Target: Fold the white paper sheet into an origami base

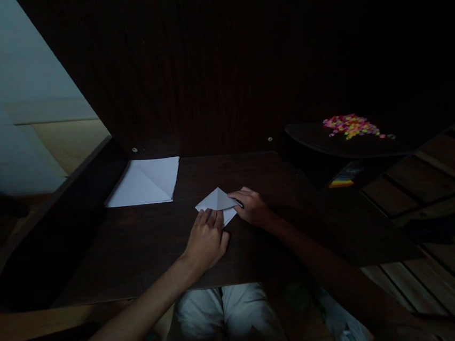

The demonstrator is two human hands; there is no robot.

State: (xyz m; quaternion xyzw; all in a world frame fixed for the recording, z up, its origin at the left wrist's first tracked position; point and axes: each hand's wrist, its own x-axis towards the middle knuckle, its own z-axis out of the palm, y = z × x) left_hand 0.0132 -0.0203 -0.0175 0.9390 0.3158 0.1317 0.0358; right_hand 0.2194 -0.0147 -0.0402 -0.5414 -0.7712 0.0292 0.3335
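A small folded sheet of white paper (pixel 217 199) lies on the dark wooden desk, its peak pointing away from me. My left hand (pixel 207 236) rests on its near left part, fingers stretched out flat and pressing it down. At the paper's right corner, my right hand (pixel 252 206) has its fingers closed around a slim dark tool (pixel 237 203). The tool's end lies over the paper's right edge; most of it is hidden in the hand, and its exact kind cannot be made out.
A stack of white paper sheets (pixel 144 183) with diagonal creases lies at the desk's back left. On a raised curved shelf (pixel 308 133) at the right sits a pile of small colourful pieces (pixel 352 126). A dark panel (pixel 201 66) rises behind the desk (pixel 139 254).
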